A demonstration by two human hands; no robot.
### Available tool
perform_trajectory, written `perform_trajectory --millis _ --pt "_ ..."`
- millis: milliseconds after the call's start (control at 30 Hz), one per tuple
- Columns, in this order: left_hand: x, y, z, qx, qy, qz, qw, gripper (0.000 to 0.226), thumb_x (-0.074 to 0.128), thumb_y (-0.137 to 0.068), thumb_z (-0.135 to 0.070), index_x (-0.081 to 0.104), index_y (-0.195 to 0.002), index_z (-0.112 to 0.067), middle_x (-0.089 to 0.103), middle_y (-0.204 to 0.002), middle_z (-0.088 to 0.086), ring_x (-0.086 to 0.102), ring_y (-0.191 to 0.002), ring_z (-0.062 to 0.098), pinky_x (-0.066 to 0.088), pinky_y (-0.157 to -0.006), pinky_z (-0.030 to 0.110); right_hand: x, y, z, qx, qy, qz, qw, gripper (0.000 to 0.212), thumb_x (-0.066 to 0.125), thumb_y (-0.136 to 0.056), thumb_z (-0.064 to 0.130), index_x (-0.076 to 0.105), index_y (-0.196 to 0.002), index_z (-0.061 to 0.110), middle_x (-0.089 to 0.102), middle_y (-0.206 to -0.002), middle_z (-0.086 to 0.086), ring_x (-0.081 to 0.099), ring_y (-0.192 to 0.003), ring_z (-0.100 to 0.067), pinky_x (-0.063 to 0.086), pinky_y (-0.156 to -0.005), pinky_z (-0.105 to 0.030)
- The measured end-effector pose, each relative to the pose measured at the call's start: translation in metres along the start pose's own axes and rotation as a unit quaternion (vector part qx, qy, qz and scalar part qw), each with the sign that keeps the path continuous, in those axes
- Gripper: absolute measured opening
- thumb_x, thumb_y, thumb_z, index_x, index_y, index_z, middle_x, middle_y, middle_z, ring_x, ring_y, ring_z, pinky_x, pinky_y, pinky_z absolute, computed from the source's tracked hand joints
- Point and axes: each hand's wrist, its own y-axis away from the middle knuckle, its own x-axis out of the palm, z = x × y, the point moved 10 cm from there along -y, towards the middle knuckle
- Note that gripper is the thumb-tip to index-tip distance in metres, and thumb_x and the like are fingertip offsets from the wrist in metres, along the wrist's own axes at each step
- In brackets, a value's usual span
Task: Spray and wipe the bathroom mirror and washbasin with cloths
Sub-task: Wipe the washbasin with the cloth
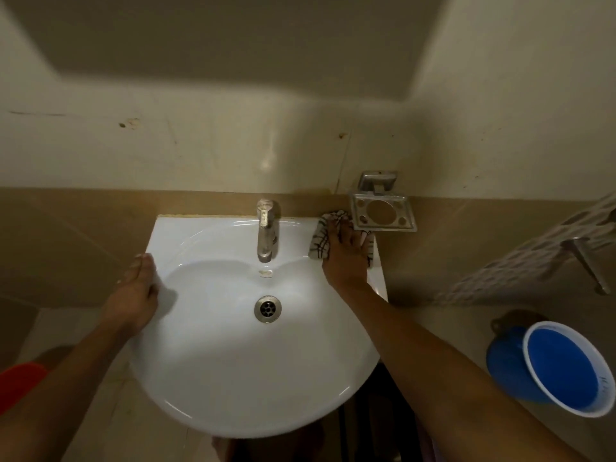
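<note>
A white washbasin (233, 378) is fixed to the tiled wall below me, with a metal tap (266, 230) at its back and a steel drain (267, 308) in the bowl. My right hand (345, 258) presses a checked cloth (320, 240) flat onto the basin's back right corner, fingers stretched over it. My left hand (138, 291) rests on the basin's left rim, fingers lying along the edge, holding nothing. No mirror or spray bottle is in view.
A metal soap and cup holder (383, 211) sticks out of the wall right beside the cloth. A blue bucket (563, 365) stands on the floor at the right. A white perforated rack (533, 255) and a metal bracket (586, 261) hang at the far right.
</note>
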Motion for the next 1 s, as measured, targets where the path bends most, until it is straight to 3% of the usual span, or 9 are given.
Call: perform_trajectory --millis 67,167,367,500,600,733,867,1000 --pt "-0.002 0.0 -0.003 0.002 0.007 -0.001 1.0 0.067 0.052 -0.094 -0.001 0.02 -0.154 0.001 0.02 -0.161 0.024 0.021 -0.149 0.04 0.022 -0.12 0.05 0.007 0.003 0.024 -0.034 -0.017 0.001 0.999 0.081 0.061 -0.081 0.008 0.027 -0.155 0.01 0.037 -0.155 -0.021 0.033 -0.142 -0.048 0.03 -0.112 -0.066" --pt "-0.003 0.003 -0.005 0.013 -0.005 -0.014 1.0 0.067 0.037 -0.093 -0.024 0.022 -0.154 0.001 0.023 -0.16 0.024 0.025 -0.148 0.04 0.021 -0.118 0.049 0.015 0.019 0.068 -0.087 -0.045 -0.011 0.995 0.08 0.067 -0.071 -0.003 0.043 -0.147 0.005 0.048 -0.148 -0.019 0.041 -0.138 -0.045 0.04 -0.106 -0.064" --pt "0.004 0.003 0.003 0.046 0.0 -0.044 0.998 0.067 0.024 -0.096 -0.032 0.021 -0.154 0.002 0.023 -0.16 0.024 0.026 -0.148 0.04 0.022 -0.118 0.05 0.022 0.039 0.094 -0.039 -0.109 -0.036 0.993 0.086 0.062 -0.07 -0.014 0.04 -0.149 0.008 0.04 -0.155 -0.017 0.026 -0.147 -0.04 0.026 -0.116 -0.061" --pt "0.004 0.004 0.003 0.059 0.015 -0.051 0.997 0.065 0.026 -0.097 -0.03 0.023 -0.153 0.002 0.024 -0.16 0.024 0.025 -0.148 0.039 0.02 -0.118 0.052 0.024 0.058 0.116 -0.01 -0.159 -0.053 0.986 0.084 0.058 -0.072 -0.02 0.037 -0.15 0.004 0.033 -0.157 -0.018 0.012 -0.148 -0.032 0.027 -0.116 -0.059" --pt "0.004 0.004 0.005 0.064 0.027 -0.052 0.996 0.064 0.027 -0.097 -0.029 0.023 -0.154 0.001 0.024 -0.16 0.022 0.024 -0.149 0.037 0.02 -0.119 0.053 0.032 0.071 0.142 0.001 -0.186 -0.036 0.982 0.086 0.055 -0.075 -0.016 0.033 -0.153 0.011 0.023 -0.162 -0.015 0.008 -0.151 -0.033 0.028 -0.114 -0.054" --pt "0.002 0.006 0.003 0.07 0.027 -0.056 0.996 0.065 0.025 -0.098 -0.032 0.019 -0.155 -0.002 0.022 -0.162 0.019 0.022 -0.15 0.033 0.016 -0.12 0.049 0.042 0.07 0.189 -0.06 -0.151 -0.017 0.987 0.08 0.06 -0.074 -0.006 0.041 -0.149 0.011 0.044 -0.152 -0.013 0.029 -0.146 -0.039 0.04 -0.109 -0.06" --pt "0.002 0.004 0.003 0.076 0.025 -0.065 0.995 0.063 0.028 -0.1 -0.031 0.019 -0.155 -0.003 0.023 -0.161 0.019 0.023 -0.15 0.032 0.015 -0.12 0.048 0.049 0.027 0.23 -0.104 -0.088 0.013 0.991 0.076 0.057 -0.076 0.003 0.04 -0.15 0.012 0.044 -0.153 -0.012 0.033 -0.145 -0.04 0.032 -0.112 -0.06" --pt "0.003 0.004 0.003 0.077 0.035 -0.068 0.994 0.061 0.044 -0.101 -0.018 0.019 -0.155 -0.002 0.025 -0.161 0.019 0.024 -0.149 0.033 0.017 -0.12 0.051 0.047 0.008 0.214 -0.028 -0.052 -0.017 0.998 0.073 0.059 -0.083 0.016 0.036 -0.152 0.015 0.038 -0.156 -0.014 0.027 -0.147 -0.039 0.017 -0.119 -0.057"
